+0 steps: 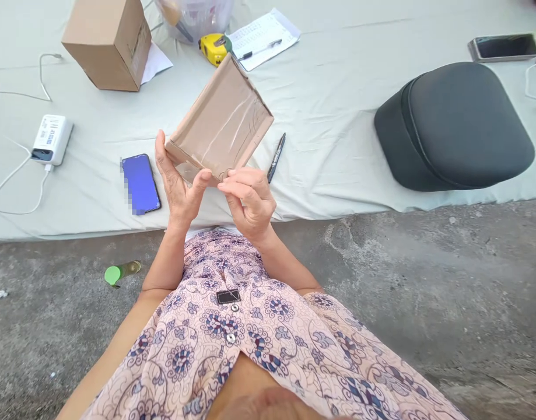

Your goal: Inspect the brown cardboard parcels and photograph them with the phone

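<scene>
A small brown cardboard box (pixel 219 119) is held tilted above the cloth, with shiny, creased clear tape (pixel 239 125) across the face turned to me. My left hand (pixel 178 184) supports the box at its near left corner, thumb and fingers around the edge. At the near corner, my right hand (pixel 250 201) has thumb and forefinger pinched together against the tape's edge, where thin curled strands show. The fingertips partly hide what they pinch. Just right of the box lies a black marker pen (pixel 276 157). A phone with a blue screen (pixel 140 184) lies left of my left hand.
Around the cloth-covered table (pixel 329 87) stand a larger cardboard box (pixel 104 44), a yellow tape measure (pixel 214 48), a paper sheet (pixel 268 35) with a pen, a plastic tub (pixel 198 14), a white power bank (pixel 52 139), a black padded case (pixel 460 125) and another phone (pixel 504 46). A green-capped bottle (pixel 121 272) is on the floor.
</scene>
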{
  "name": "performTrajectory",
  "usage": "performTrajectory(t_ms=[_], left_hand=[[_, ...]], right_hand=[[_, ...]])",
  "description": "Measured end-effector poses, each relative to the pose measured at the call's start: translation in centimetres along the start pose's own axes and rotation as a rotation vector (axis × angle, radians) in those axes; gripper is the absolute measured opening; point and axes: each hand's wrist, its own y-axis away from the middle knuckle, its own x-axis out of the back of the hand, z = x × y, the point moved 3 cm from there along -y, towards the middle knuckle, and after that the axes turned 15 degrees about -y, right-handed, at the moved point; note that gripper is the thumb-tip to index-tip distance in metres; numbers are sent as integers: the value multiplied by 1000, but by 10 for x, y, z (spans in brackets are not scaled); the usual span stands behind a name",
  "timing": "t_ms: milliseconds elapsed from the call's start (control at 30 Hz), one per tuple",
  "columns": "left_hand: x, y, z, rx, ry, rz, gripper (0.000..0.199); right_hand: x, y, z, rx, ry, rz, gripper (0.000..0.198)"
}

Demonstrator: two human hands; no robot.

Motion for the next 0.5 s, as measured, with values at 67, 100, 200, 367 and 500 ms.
performTrajectory(t_ms=[67,100,200,367,500], left_hand=[[0,1,6,-4,4,-19,111],[0,2,8,3,2,-26,111],[1,2,5,49,-19,-33,107],[3,0,-5,41,12,-115,111],[7,-2,-12,66,36,-167,106]], right_hand=[[-2,0,-1,53,-37,-22,15],[-1,-1,-1,80,-62,-33,15],[4,-4,5,79,-87,-61,13],[24,-18,19,-105,7,45,57],[34,-22,31,-154,0,46,88]])
